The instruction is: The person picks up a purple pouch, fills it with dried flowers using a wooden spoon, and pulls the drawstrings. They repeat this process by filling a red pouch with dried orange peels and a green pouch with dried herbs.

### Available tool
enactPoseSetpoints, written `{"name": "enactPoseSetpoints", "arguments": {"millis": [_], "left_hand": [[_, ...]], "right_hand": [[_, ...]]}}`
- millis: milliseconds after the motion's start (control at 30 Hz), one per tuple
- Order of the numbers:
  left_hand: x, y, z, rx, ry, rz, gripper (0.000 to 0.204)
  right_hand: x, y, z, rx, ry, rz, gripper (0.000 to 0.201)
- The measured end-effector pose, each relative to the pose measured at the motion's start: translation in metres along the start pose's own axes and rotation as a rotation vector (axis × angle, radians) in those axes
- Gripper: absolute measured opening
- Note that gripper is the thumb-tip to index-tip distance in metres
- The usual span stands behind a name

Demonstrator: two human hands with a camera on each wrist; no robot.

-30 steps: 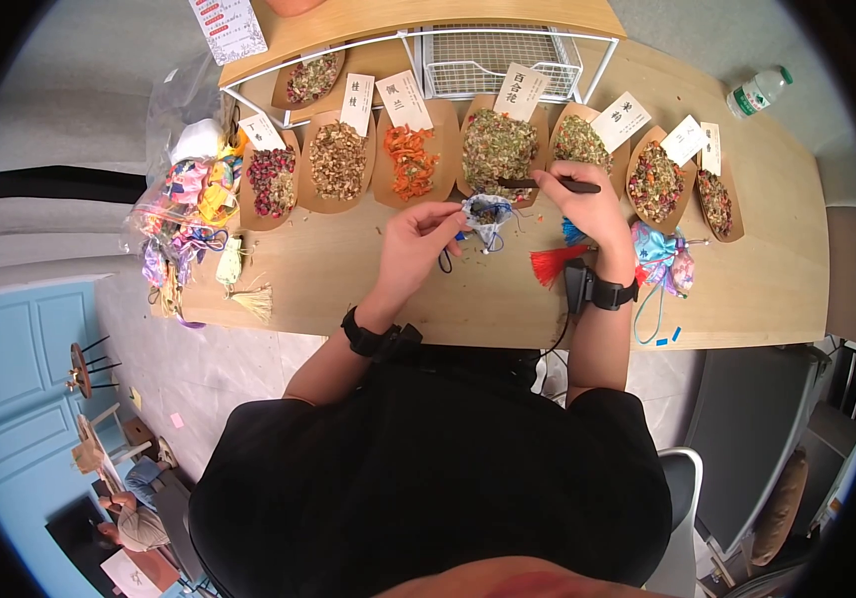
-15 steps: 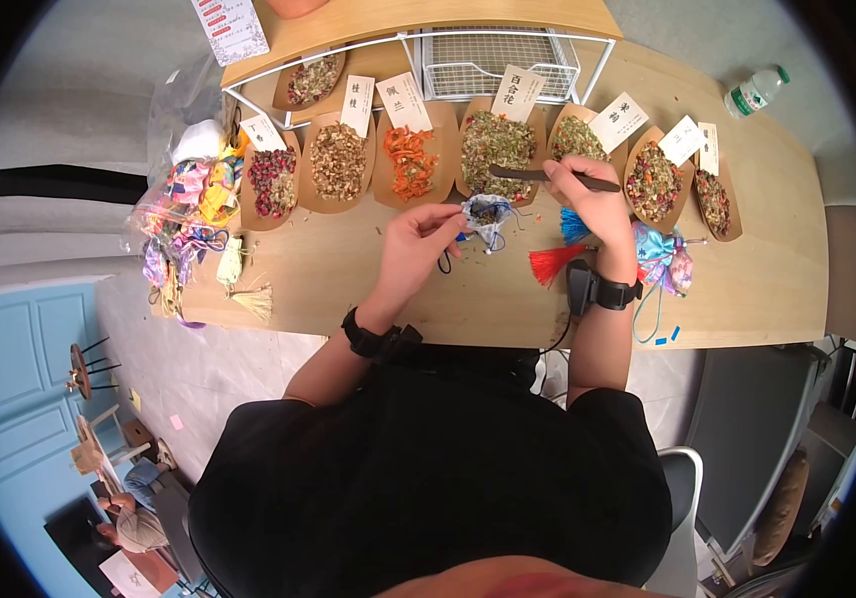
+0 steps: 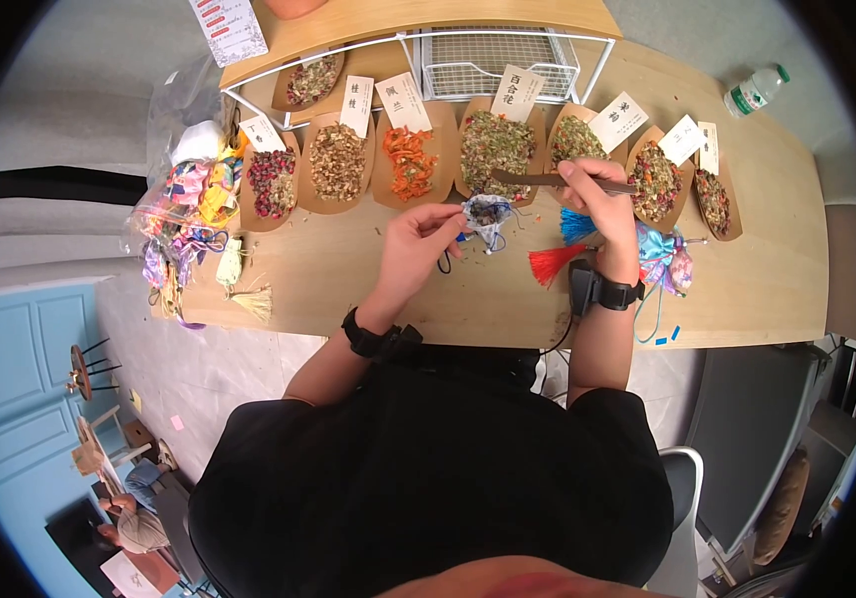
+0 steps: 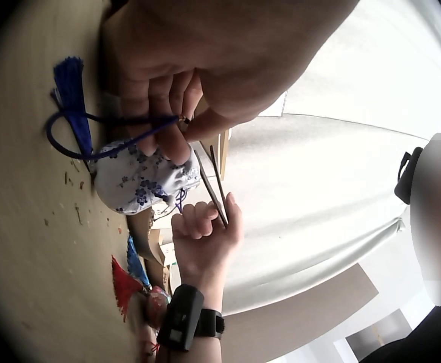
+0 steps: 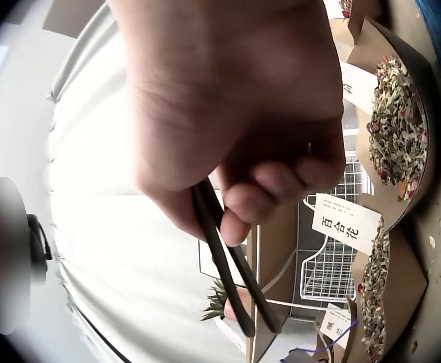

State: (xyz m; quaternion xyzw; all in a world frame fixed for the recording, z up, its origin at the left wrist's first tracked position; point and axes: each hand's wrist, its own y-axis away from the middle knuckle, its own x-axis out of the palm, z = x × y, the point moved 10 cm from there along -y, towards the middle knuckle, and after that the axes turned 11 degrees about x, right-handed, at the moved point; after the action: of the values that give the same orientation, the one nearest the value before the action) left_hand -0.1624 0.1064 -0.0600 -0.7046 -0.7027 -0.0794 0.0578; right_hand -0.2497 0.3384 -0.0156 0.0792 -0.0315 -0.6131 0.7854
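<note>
My left hand (image 3: 416, 244) pinches the mouth of a small white drawstring pouch (image 4: 141, 181) with blue flowers. Dried bits show inside the open pouch (image 3: 488, 211) in the head view. From it hang a dark blue cord and a blue tassel (image 4: 71, 91), seen in the left wrist view. My right hand (image 3: 599, 204) grips dark brown tweezers (image 3: 538, 179), whose two prongs (image 5: 232, 272) stand slightly apart with nothing visible between the tips. The tweezers' tips overlap the front of a paper tray of greenish dried flowers (image 3: 498, 145) in the head view.
More paper trays of dried herbs line the back, among them orange petals (image 3: 410, 164) and rosebuds (image 3: 271, 184), with label cards. Red tassel (image 3: 556, 264) and blue pouch (image 3: 655, 249) lie at right; a bag of colourful sachets (image 3: 189, 199) at left; a bottle (image 3: 759, 92) behind.
My right hand has lifted the tweezers off the tray of greenish dried flowers and shifted slightly right. The left hand and the pouch have stayed in place.
</note>
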Motion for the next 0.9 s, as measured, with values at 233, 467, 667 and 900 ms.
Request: {"name": "enactPoseSetpoints", "arguments": {"millis": [233,467,667,900], "left_hand": [[-0.006,0.002,-0.005,0.031,0.02,-0.029,0.022],[-0.009,0.002,-0.004,0.024,0.015,-0.019,0.021],[-0.008,0.002,-0.003,0.016,0.006,-0.019,0.021],[-0.006,0.0,-0.001,0.019,0.024,-0.016,0.021]], "right_hand": [[0.019,0.0,0.005,-0.062,0.399,-0.055,0.029],[0.027,-0.001,0.003,-0.045,0.518,-0.038,0.028],[0.024,-0.003,0.002,-0.035,0.512,-0.068,0.028],[0.009,-0.007,-0.009,-0.003,0.245,-0.05,0.029]]}}
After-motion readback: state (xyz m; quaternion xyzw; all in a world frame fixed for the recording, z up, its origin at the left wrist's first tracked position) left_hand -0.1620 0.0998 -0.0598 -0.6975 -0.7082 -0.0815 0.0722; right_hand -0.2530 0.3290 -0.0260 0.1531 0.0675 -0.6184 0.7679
